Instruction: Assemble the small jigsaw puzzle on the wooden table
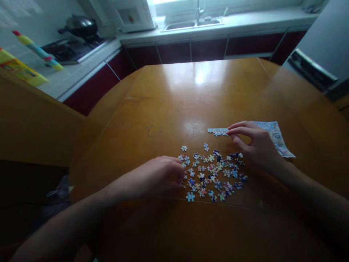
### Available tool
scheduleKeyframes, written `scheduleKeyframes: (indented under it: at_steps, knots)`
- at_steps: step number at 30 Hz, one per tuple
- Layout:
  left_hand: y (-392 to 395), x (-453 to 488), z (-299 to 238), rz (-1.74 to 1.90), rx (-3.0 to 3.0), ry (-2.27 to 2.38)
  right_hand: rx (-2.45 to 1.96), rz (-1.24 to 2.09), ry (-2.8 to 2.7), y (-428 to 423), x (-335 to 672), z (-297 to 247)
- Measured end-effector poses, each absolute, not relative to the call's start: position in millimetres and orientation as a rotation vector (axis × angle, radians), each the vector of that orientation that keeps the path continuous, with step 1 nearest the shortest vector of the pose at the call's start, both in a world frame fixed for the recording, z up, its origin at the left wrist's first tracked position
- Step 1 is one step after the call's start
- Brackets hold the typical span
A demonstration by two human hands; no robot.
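Note:
A scatter of loose jigsaw puzzle pieces (218, 168) lies on the wooden table between my hands. My left hand (166, 173) is at the left edge of the scatter, its fingers curled closed. A pale sliver of a puzzle piece shows at its fingertips, the rest hidden. Farther back, a short joined strip of puzzle (218, 131) in light blue and white lies flat. My right hand (252, 142) has thumb and fingers closed at the strip's right end, covering that end. Beside and partly behind this hand is a printed picture sheet (278, 136).
The brown table (163, 94) has a rounded outline. Past it stand a counter with a sink (181, 25), a microwave (133, 16), a stove with a lidded pan (80, 27), and a grey appliance (313, 47) at the right. Yellow packaging (20, 69) is at the left.

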State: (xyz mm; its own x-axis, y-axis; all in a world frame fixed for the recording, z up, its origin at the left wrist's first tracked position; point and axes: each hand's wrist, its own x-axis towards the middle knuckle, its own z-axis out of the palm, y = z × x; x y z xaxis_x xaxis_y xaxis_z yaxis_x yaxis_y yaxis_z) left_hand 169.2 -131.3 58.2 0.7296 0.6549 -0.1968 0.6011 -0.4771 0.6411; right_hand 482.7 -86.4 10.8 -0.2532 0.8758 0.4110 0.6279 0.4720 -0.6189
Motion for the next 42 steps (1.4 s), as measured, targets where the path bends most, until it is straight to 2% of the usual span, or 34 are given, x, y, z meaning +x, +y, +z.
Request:
scheduleKeyframes:
  at_steps: [2, 5, 11, 14, 23, 42]
  knots:
    - [-114.1, 168.5, 58.3, 0.086, 2.040, 0.965, -1.253, 0.444, -1.979, -84.3, 482.7, 7.2]
    - [-83.0, 172.8, 49.0, 0.253, 1.903, 1.036, -1.269, 0.475, -1.958, -80.5, 482.5, 2.4]
    - [-25.3, 208.0, 10.8, 0.618, 1.947, 1.138, -1.282, 0.487, -1.929, -77.7, 482.5, 2.9]
    - [-9.2, 228.3, -3.5, 0.679, 1.968, 1.169, -1.305, 0.493, -1.914, -76.8, 483.2, 3.5]
    - [2.7, 242.6, -13.5, 0.717, 2.203, 0.872, -1.340, 0.516, -1.925, -69.0, 482.5, -6.0]
    - [2.7, 240.1, -22.0, 0.813, 2.514, 0.754, -1.335, 0.429, -2.056, -68.6, 478.7, -9.4]
